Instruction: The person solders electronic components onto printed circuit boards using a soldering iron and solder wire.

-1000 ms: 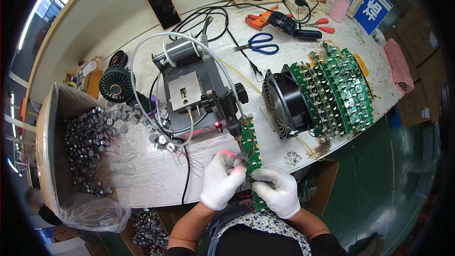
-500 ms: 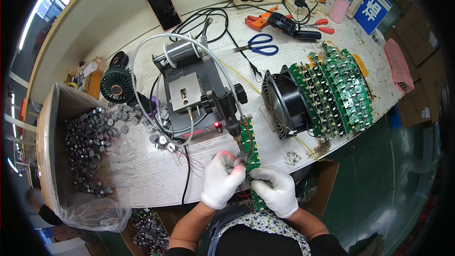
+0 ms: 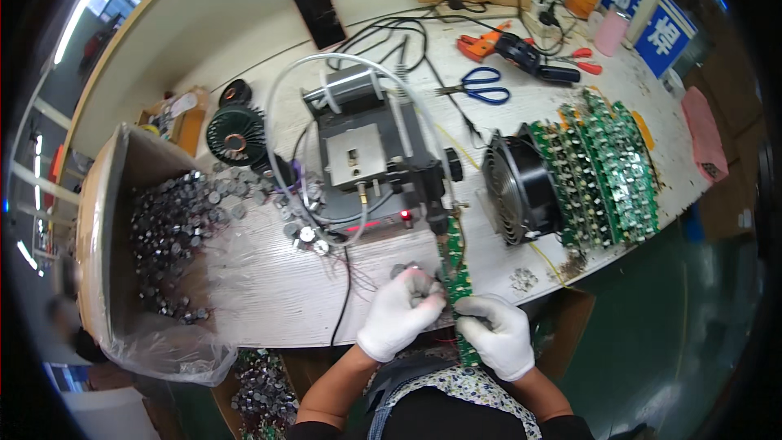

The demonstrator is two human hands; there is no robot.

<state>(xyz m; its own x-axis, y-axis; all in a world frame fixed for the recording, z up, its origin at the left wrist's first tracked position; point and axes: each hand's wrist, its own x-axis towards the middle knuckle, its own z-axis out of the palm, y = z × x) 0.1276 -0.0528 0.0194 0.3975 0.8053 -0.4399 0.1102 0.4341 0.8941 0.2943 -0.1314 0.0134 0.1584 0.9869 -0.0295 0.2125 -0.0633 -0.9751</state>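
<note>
A long, narrow green circuit board (image 3: 461, 283) lies under the soldering iron (image 3: 440, 232) of a bench soldering machine (image 3: 356, 155), with its near end toward my apron. My left hand (image 3: 401, 315), in a white glove, is closed in a pinch left of the board, close below the iron's tip. What its fingertips hold is too small to make out. On the other side, my right hand (image 3: 497, 336), also gloved, has its thumb and fingers closed at the board's right edge. Small round silver parts (image 3: 402, 270) sit just beyond my left fingers.
A plastic-lined carton (image 3: 110, 236) of silver parts stands at left. Right of the machine are a black fan (image 3: 525, 187) and rows of green boards (image 3: 623, 179). Farther back lie blue-handled scissors (image 3: 485, 85), black cables (image 3: 391, 28) and a phone (image 3: 318, 15).
The whole view has shifted, so the bench appears farther right. Both hands stay by the board; my left fingers sit slightly lower, farther from the iron's tip.
</note>
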